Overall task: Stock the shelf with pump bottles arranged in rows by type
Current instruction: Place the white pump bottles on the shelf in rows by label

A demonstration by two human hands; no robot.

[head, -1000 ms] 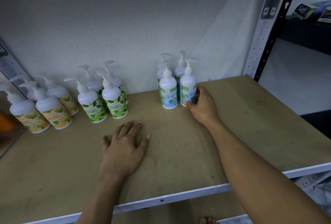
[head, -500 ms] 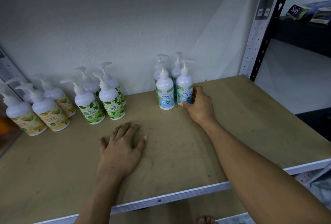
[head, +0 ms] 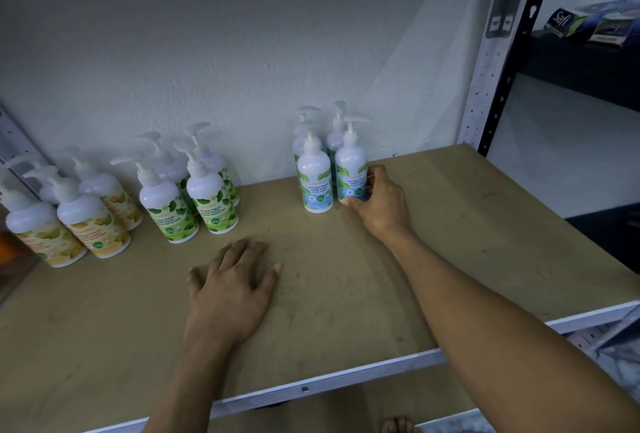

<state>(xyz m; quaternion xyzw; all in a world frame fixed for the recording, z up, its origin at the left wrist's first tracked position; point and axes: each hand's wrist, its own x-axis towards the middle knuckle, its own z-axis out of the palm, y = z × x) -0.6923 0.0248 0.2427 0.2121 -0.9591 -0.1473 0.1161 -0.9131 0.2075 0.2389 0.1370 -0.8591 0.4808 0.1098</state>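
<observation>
White pump bottles stand upright in three groups along the back of the wooden shelf point(head: 467, 224). Yellow-label bottles point(head: 90, 224) are at the far left, green-leaf bottles point(head: 211, 200) beside them, and blue cool-mint bottles point(head: 313, 179) near the middle. My right hand point(head: 381, 204) grips the lower part of the front right blue-label bottle point(head: 351, 169), thumb at its base, fingers curled round its side. My left hand point(head: 232, 290) rests flat on the shelf board in front of the green bottles, fingers spread, holding nothing.
A perforated metal upright point(head: 491, 79) stands at the shelf's back right corner. Beyond it a dark shelf carries blue boxed packs point(head: 588, 22). A white metal rail point(head: 311, 387) edges the shelf front. The wall is close behind the bottles. Toes show on the floor below.
My right hand stays on the same blue-label bottle, which sits a little closer to its neighbour. The left hand has not moved on the board. The view has shifted slightly.
</observation>
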